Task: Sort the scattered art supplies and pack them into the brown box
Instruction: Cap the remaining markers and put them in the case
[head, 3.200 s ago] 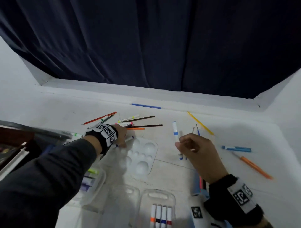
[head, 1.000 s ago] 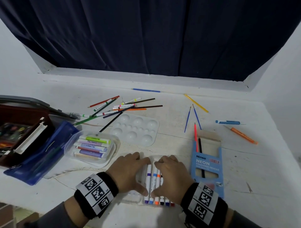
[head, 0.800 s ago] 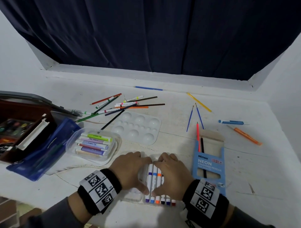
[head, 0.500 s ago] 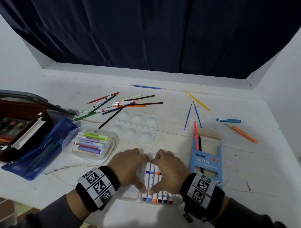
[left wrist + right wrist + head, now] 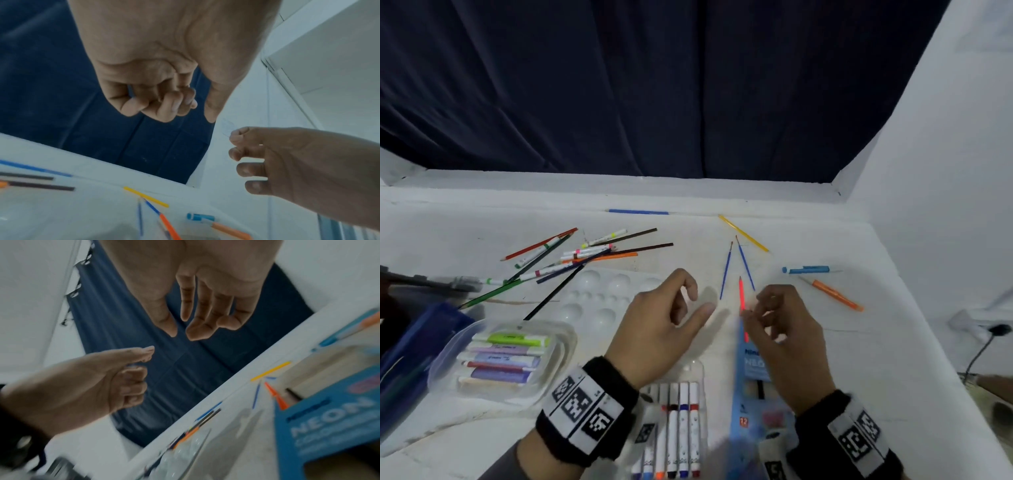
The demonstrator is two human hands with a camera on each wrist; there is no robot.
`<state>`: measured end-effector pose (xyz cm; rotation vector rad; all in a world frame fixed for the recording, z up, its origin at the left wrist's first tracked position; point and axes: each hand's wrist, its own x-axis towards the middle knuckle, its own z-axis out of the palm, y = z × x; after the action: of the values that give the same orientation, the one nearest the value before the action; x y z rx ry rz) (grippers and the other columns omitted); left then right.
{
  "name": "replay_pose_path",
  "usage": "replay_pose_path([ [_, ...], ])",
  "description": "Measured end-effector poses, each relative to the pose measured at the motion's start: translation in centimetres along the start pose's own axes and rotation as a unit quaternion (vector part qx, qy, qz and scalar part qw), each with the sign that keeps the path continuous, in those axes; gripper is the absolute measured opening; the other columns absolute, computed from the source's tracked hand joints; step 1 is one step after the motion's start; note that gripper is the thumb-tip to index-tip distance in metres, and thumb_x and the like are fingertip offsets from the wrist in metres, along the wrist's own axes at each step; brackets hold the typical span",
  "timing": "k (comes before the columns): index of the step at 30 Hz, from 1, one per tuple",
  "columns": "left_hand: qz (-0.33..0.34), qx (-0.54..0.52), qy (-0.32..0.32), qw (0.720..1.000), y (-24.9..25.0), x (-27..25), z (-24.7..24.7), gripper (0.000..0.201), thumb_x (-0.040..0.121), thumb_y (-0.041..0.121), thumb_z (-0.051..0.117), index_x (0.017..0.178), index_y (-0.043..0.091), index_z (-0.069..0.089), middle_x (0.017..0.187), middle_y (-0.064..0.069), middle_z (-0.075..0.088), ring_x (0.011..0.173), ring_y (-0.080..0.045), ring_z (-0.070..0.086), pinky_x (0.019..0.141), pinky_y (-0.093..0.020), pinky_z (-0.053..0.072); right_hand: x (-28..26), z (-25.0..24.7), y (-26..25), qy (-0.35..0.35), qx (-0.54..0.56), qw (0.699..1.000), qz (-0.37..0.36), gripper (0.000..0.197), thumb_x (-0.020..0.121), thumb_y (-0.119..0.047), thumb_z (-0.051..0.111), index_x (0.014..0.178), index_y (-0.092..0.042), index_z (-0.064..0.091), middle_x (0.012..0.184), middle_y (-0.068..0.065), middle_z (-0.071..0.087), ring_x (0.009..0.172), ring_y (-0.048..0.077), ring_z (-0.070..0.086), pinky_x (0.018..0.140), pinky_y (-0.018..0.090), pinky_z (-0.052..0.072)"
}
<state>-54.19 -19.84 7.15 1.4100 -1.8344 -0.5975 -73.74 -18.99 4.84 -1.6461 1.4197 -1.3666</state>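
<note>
My left hand [image 5: 681, 305] hovers above the white table [image 5: 859, 359], near the white paint palette [image 5: 592, 301]. Its fingers are loosely curled, the thumb sticks out, and it holds nothing [image 5: 164, 104]. My right hand [image 5: 763, 311] hangs over the top of the blue neon pencil box [image 5: 751, 370], thumb and fingers close together with nothing between them [image 5: 180, 332]. A neon red pencil [image 5: 741, 294] pokes out of that box. The clear marker case [image 5: 678, 428] lies near my wrists with several markers in it. Only a dark sliver of the brown box [image 5: 388, 308] shows at the far left.
A clear tub of highlighters [image 5: 503, 359] and a blue pouch [image 5: 410, 353] lie at the left. Loose pencils and markers [image 5: 585, 253] are piled behind the palette. Two blue brushes [image 5: 726, 270], a yellow pencil [image 5: 743, 233], a blue pen [image 5: 806, 269] and an orange pen [image 5: 835, 295] lie at the right.
Both hands have lifted off the marker case and moved forward, apart from each other. The markers stay in the case.
</note>
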Motion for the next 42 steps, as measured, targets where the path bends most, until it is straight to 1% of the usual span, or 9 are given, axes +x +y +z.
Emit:
replay_pose_path([
  [3,-0.009,-0.049,-0.044,0.998,0.1,3.2,3.6,0.017,0.089,0.039,0.070,0.092,0.030,0.056,0.060,0.006,0.047,0.055,-0.008,0.045,0.060,-0.026,0.042,1.7,-3.1,2.6,0.031,-0.005,0.998,0.050,0.020,0.086,-0.013,0.072,0.092,-0.024,0.057,0.072,-0.004,0.062,0.060,0.012,0.058,0.052,0.024,0.045],
  [8,0.004,0.023,-0.147,0.989,-0.4,10.9,10.1,0.025,0.090,0.043,0.068,0.106,0.025,0.061,0.086,0.001,0.058,0.071,-0.009,0.051,0.069,-0.027,0.041,6.3,-8.6,6.9,0.062,-0.129,0.985,0.101,0.018,0.084,-0.020,0.075,0.093,-0.020,0.059,0.076,-0.001,0.066,0.066,0.012,0.062,0.056,0.010,0.041],
  [14,-0.015,0.196,-0.264,0.944,0.1,19.9,16.7,0.047,0.092,0.052,0.060,0.127,0.021,0.050,0.120,-0.006,0.051,0.100,-0.023,0.056,0.083,-0.034,0.047,12.4,-13.0,12.7,-0.042,-0.304,0.933,0.191,0.028,0.084,-0.037,0.074,0.099,-0.023,0.055,0.086,-0.001,0.064,0.080,0.020,0.060,0.070,0.030,0.047],
  [18,-0.017,0.271,-0.308,0.912,-0.6,22.6,19.7,0.039,0.088,0.048,0.064,0.114,0.021,0.055,0.120,-0.007,0.053,0.099,-0.028,0.059,0.084,-0.039,0.053,14.5,-13.5,15.0,-0.175,-0.412,0.863,0.235,0.029,0.080,-0.047,0.072,0.093,-0.030,0.053,0.099,-0.002,0.053,0.094,0.018,0.055,0.078,0.028,0.044],
  [22,0.001,0.276,-0.321,0.906,-1.4,23.8,20.8,0.030,0.085,0.043,0.069,0.097,0.023,0.050,0.112,-0.007,0.058,0.096,-0.029,0.060,0.082,-0.040,0.054,14.9,-13.0,16.0,-0.181,-0.428,0.853,0.236,0.026,0.079,-0.044,0.074,0.076,-0.036,0.049,0.096,-0.005,0.048,0.089,0.016,0.050,0.083,0.030,0.047],
  [28,-0.004,0.219,-0.283,0.934,-1.2,22.9,18.5,0.016,0.091,0.033,0.065,0.093,0.024,0.052,0.103,-0.001,0.061,0.097,-0.025,0.059,0.083,-0.037,0.051,13.2,-12.5,14.7,-0.126,-0.392,0.884,0.220,0.021,0.086,-0.038,0.068,0.076,-0.032,0.051,0.092,-0.005,0.059,0.085,0.014,0.055,0.076,0.030,0.049],
  [35,-0.046,-0.005,-0.118,0.992,1.6,16.7,9.6,0.018,0.093,0.039,0.065,0.087,0.025,0.055,0.085,0.006,0.063,0.062,-0.013,0.051,0.062,-0.028,0.041,10.1,-11.4,7.5,-0.003,-0.232,0.965,0.123,0.020,0.084,-0.029,0.074,0.074,-0.019,0.060,0.070,-0.008,0.065,0.064,0.006,0.060,0.052,0.012,0.040],
  [38,-0.061,-0.127,-0.046,0.989,2.6,12.3,4.8,0.017,0.092,0.034,0.068,0.087,0.021,0.058,0.083,0.002,0.071,0.065,-0.021,0.061,0.069,-0.033,0.051,8.1,-10.4,4.3,0.015,-0.171,0.982,0.080,0.018,0.083,-0.026,0.074,0.074,-0.020,0.060,0.065,-0.009,0.063,0.057,0.003,0.056,0.056,0.011,0.041],
  [42,-0.104,-0.258,0.058,0.959,4.0,4.8,-0.5,0.015,0.095,0.018,0.064,0.097,0.004,0.057,0.089,-0.007,0.077,0.072,-0.015,0.066,0.067,-0.021,0.047,4.5,-8.7,1.4,-0.012,-0.089,0.995,0.037,0.012,0.087,-0.023,0.070,0.078,-0.023,0.062,0.068,-0.010,0.065,0.063,0.007,0.062,0.057,0.017,0.043],
])
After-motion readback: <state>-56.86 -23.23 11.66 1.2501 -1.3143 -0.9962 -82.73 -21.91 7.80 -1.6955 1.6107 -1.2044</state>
